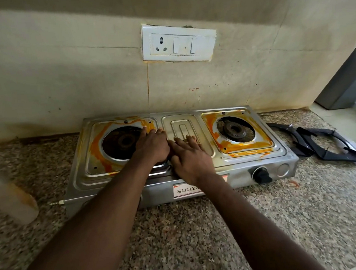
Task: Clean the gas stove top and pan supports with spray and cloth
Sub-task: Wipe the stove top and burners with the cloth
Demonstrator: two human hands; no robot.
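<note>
Stove (234,164): steel, orange-stained; back edge near the wall (83,78).
Pan supports (331,144): off the stove, overlapping, on the counter (180,230) beside its right edge.
Left hand (152,145): flat, fingers straight, at the left burner's rim.
Right hand (192,157): flat, fingers spread, on the centre panel.

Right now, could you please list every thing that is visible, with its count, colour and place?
gas stove: one, steel, on the countertop by the wall
burners: two, dark, left and right wells
stains: several, orange, around both burners
pan supports: two, black, on the countertop right of the stove
knob: one, black, stove front
switchboard: one, white, on the wall
bottle: one, pale, blurred, far left
countertop: one, speckled
left hand: flat beside the left burner
right hand: flat on the centre panel
</note>
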